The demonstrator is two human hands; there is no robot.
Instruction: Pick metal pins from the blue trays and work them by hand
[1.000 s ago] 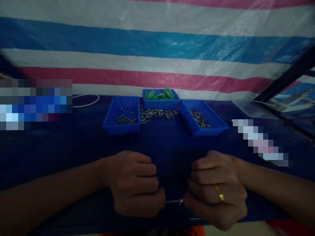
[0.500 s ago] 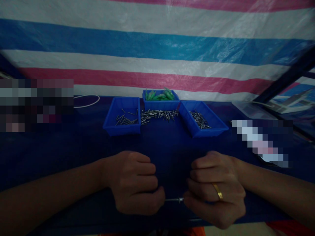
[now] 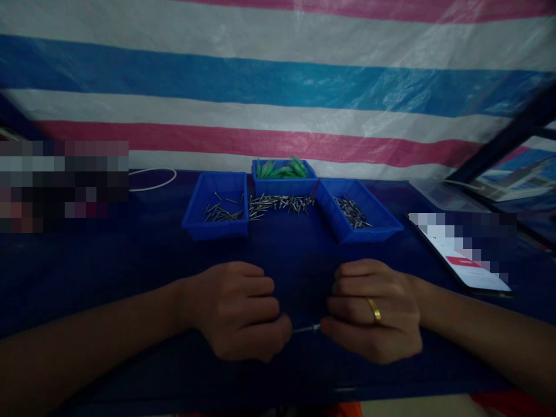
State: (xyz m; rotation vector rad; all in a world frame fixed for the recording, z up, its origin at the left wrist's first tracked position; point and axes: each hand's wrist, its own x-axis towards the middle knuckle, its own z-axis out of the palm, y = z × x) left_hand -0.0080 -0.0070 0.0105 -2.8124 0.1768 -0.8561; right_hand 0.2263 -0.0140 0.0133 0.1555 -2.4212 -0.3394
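Observation:
A thin metal blind rivet (image 3: 307, 329) spans the gap between my two hands, lying nearly level with its small flange toward the right. My left hand (image 3: 243, 315) is closed, its thumb and forefinger gripping the slim pin end. Closed as well, my right hand (image 3: 376, 313) wears a gold ring and pinches the flanged end. Fingertips cover both ends of the rivet. Beyond the hands, a loose pile of similar rivets (image 3: 282, 202) lies on the dark blue table (image 3: 286, 249).
A left blue bin (image 3: 212, 233) and a right blue bin (image 3: 369, 234) hold metal pieces. Behind the pile, another blue bin (image 3: 284, 186) contains green plastic packets (image 3: 282, 172). A phone (image 3: 478, 269) lies at right, a white cable (image 3: 167, 179) at back left.
Both hands have risen slightly in view, away from the table's near edge, carrying the rivet along. My right hand has also shifted slightly left. The bins and pile stay put.

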